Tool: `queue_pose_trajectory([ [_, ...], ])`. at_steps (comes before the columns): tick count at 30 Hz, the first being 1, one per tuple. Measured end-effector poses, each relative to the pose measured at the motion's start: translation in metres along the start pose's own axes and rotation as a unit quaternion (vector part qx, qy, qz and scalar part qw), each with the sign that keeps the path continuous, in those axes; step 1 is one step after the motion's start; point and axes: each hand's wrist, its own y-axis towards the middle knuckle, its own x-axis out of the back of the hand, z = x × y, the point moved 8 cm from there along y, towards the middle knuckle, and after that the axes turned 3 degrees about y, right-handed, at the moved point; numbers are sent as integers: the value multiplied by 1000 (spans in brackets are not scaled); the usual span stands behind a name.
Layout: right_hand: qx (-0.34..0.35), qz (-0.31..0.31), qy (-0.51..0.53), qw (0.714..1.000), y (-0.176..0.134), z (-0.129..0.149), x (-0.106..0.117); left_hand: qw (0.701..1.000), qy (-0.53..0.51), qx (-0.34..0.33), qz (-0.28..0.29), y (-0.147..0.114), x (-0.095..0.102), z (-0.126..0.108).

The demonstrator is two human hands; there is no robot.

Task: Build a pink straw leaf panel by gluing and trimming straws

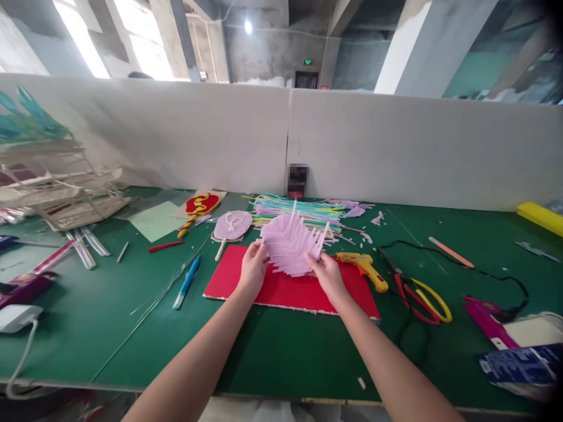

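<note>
Between my two hands is a pale purple leaf shape [288, 246] made of many thin strips laid side by side, with uneven ends at its right edge. My left hand [254, 266] pinches its left edge, and my right hand [326, 272] grips its lower right edge with the thumb on top. Beneath the leaf shape lies a red board [281, 296] with ragged white edges. A yellow glue gun [365, 268] rests across the board's right side, close to my right hand. Behind the leaf shape spreads a pile of coloured pipe cleaners [299, 208].
Scissors with red and yellow handles [422, 299] lie right of the board. To the left are a round purple lollipop shape [232, 225], a red and yellow one [201, 205], a blue pen [187, 282] and thin wires [153, 302]. A rack [65, 199] stands far left; a white partition [176, 135] closes the back.
</note>
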Motion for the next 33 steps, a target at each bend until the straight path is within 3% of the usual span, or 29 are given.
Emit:
queue_pose_trajectory([
  [4,-37,10,59,998,-3,-5,0,997,-51,55,-20,-1,0,6],
  [9,60,36,7,997,-10,17,-8,995,-49,87,-21,-1,-3,15],
  [13,68,31,-17,997,-12,23,-9,994,-44,102,-11,-1,-6,20],
  [19,68,35,-21,997,-12,27,-5,994,-50,102,10,-3,-10,15],
  [25,45,37,0,998,-9,26,1,998,-41,43,22,0,-4,9],
  [33,11,16,40,999,-8,22,5,996,-66,41,41,1,-9,9],
])
